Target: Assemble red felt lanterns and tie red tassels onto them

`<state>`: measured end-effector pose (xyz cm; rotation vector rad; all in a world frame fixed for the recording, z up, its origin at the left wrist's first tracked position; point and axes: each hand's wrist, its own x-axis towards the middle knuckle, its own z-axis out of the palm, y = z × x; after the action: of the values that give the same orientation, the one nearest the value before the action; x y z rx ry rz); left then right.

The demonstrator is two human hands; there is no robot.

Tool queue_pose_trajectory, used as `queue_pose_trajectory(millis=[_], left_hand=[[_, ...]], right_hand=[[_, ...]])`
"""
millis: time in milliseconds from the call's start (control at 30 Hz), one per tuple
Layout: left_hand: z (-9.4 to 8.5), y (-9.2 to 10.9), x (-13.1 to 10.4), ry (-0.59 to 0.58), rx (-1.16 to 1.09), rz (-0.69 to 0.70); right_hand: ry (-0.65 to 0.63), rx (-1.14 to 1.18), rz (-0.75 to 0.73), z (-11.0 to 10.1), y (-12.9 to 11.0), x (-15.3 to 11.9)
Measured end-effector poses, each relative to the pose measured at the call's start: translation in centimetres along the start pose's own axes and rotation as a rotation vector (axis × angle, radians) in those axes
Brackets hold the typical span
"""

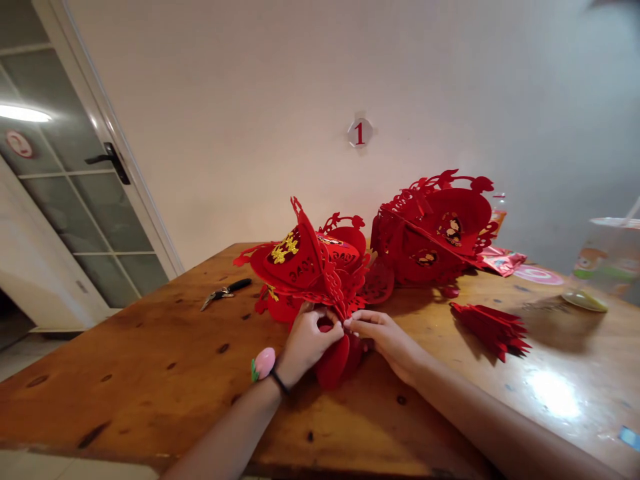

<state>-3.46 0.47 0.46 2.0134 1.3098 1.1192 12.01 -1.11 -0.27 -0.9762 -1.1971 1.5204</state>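
A red cut-out lantern with gold lettering lies on its side on the wooden table, its near end toward me. My left hand pinches the gathered edges of its panels. Close beside it, the thumb and fingers of my right hand are pressed together at the same gathered spot. Between the fingertips the exact edge or any small fastener is too small to make out. Red rounded flaps hang below my hands. A band with a pink and green ornament circles my left wrist.
Behind on the right sits another red lantern. A folded red tassel piece lies nearer on the wooden table. Keys are at left. At right stand a clear cup, a bottle and a red packet.
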Motion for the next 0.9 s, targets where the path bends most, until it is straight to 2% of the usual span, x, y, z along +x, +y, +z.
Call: queue_pose_trajectory(millis=[200, 500, 633, 733, 900], left_hand=[[-0.2, 0.4, 0.0, 0.029, 0.077, 0.013], [-0.4, -0.1, 0.1, 0.001, -0.072, 0.051], [-0.4, -0.6, 0.3, -0.017, -0.059, 0.049], [-0.3, -0.8, 0.5, -0.007, -0.088, 0.033], [-0.2, -0.8, 0.6, 0.029, -0.281, -0.040]], right_hand=[[-0.010, -0.076, -0.006, -0.1, -0.1, 0.2], [-0.076, -0.203, -0.079, -0.4, -0.5, -0.4], [-0.118, -0.283, -0.081, -0.4, 0.0, 0.0], [-0.033, -0.382, -0.226, -0.6, 0.1, 0.1], [0.207, -0.756, -0.561, -0.9, -0.6, -0.7]])
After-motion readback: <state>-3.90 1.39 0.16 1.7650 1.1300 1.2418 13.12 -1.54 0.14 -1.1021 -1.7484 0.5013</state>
